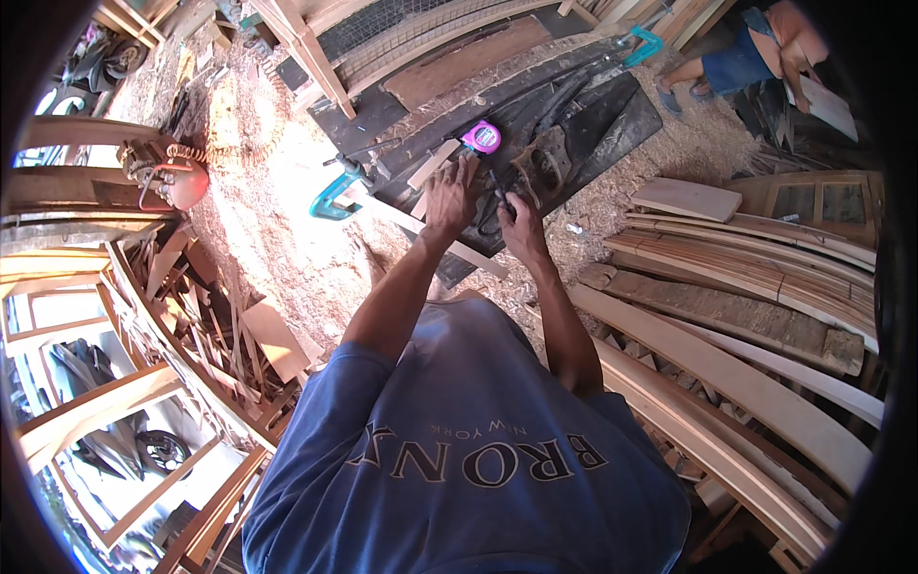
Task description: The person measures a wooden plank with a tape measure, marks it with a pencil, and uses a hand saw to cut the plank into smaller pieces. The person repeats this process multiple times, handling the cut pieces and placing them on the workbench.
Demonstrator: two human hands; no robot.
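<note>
From above, I looked down over a blue shirt (469, 450) at a dark workbench (612, 120) standing in sawdust. My left hand (451, 194) lay spread and flat, palm down, on a pale wooden strip (432, 165) at the near edge of the workbench, pressing it rather than gripping it. My right hand (516, 222), just beside it at the same edge, was curled around a small dark tool (499, 199); I thought it might be a pencil or a chisel, but the view was too small to be sure. A pink tape measure (483, 137) sat on the workbench just beyond the left hand, and a teal clamp (334, 194) hung at the bench's left end.

The strip looked light, stiff and dry, likely to skid on the dusty top, so I judged it best held by flat pressure near the working spot, or pinched by its long edges. Curved planks (736, 287) were stacked to the right of the workbench. Another person (755, 48) sat beyond its far right corner.
</note>
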